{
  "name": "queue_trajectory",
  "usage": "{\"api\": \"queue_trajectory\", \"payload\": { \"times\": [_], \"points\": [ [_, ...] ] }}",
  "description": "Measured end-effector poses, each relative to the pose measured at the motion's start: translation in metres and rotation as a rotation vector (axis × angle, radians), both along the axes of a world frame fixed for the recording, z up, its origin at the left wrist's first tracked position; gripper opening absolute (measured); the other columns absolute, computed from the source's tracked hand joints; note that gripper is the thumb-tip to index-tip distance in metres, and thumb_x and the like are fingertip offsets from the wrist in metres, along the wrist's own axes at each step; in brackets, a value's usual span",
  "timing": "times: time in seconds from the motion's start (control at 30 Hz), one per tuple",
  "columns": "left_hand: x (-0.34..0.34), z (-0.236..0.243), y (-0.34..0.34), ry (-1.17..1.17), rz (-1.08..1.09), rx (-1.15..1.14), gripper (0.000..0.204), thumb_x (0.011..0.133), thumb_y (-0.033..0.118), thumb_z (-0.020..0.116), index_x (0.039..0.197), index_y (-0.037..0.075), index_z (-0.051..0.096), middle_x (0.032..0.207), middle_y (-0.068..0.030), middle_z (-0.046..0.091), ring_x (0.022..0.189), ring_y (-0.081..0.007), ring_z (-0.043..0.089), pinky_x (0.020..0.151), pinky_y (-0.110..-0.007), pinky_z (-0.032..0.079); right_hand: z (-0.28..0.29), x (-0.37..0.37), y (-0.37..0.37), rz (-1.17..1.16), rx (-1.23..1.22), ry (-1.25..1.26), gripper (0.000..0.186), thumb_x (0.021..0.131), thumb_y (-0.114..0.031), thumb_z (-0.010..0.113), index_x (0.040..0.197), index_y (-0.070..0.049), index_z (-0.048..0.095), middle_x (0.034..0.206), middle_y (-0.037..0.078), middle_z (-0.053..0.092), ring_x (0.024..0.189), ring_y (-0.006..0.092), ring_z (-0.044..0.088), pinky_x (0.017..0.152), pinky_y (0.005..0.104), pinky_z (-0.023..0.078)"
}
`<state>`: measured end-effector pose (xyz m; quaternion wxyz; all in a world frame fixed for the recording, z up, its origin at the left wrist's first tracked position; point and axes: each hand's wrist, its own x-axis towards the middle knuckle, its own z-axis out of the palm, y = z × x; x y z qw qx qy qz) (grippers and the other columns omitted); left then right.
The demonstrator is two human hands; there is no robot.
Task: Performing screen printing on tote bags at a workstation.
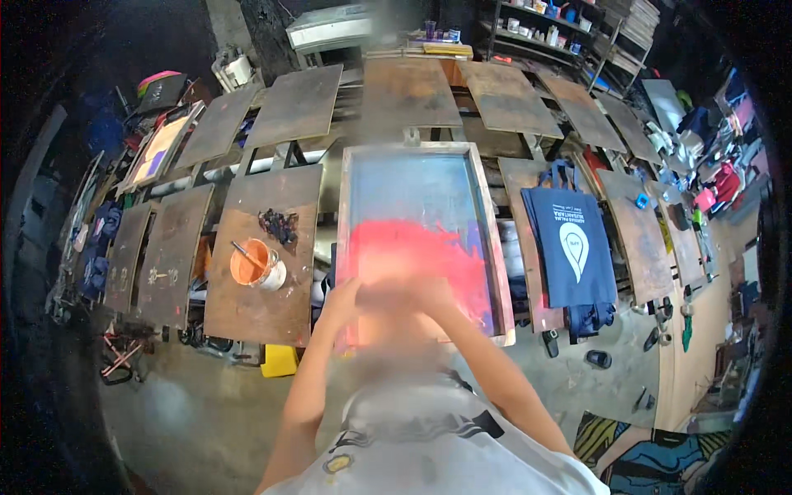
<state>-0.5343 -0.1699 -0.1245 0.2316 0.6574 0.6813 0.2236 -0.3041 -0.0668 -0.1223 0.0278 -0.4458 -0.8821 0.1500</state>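
Note:
A wooden-framed printing screen (478, 177) lies right in front of me. Its mesh is blue at the far end, and a broad patch of red-pink ink (404, 235) covers the middle and near part. Both of my arms reach over its near end. My left hand (345, 295) is at the left side of the screen, and my right hand (433, 293) is a little to the right of it. Between them is a blurred brownish shape that I cannot make out. A smear over the picture's middle hides my fingers and whatever they may hold.
On the board to the left stand a bucket of orange ink (252, 262) with a stick in it and a dark crumpled cloth (279, 227). A navy tote bag (569, 243) lies on the right board. More boards (412, 95) line the far side; sandals (599, 359) lie on the floor.

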Motion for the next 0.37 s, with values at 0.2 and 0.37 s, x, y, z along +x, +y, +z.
{"api": "queue_trajectory", "payload": {
  "times": [0.2,0.37],
  "points": [
    [0.001,-0.016,0.028,-0.031,-0.099,0.03,0.051,0.069,0.011,0.082,0.112,0.003,0.055,0.11,-0.0165,0.06,0.108,-0.0392,0.059,0.089,-0.046,0.05,-0.014,0.027,-0.025,0.029,0.077,0.176,0.054,0.071,-0.041,0.084,0.104,-0.007,0.058,0.1,0.016,0.066,0.09,0.0359,0.066,0.074,0.0465,0.053],
    [-0.011,-0.075,0.128,0.067,-0.503,0.317,0.054,0.068,0.013,0.082,0.116,0.01,0.057,0.12,-0.0127,0.058,0.119,-0.0304,0.057,0.104,-0.044,0.042,-0.016,0.027,-0.051,-0.362,0.15,0.401,0.048,0.074,-0.037,0.082,0.107,-0.011,0.058,0.104,0.015,0.064,0.099,0.0355,0.063,0.078,0.0488,0.051]
  ]
}}
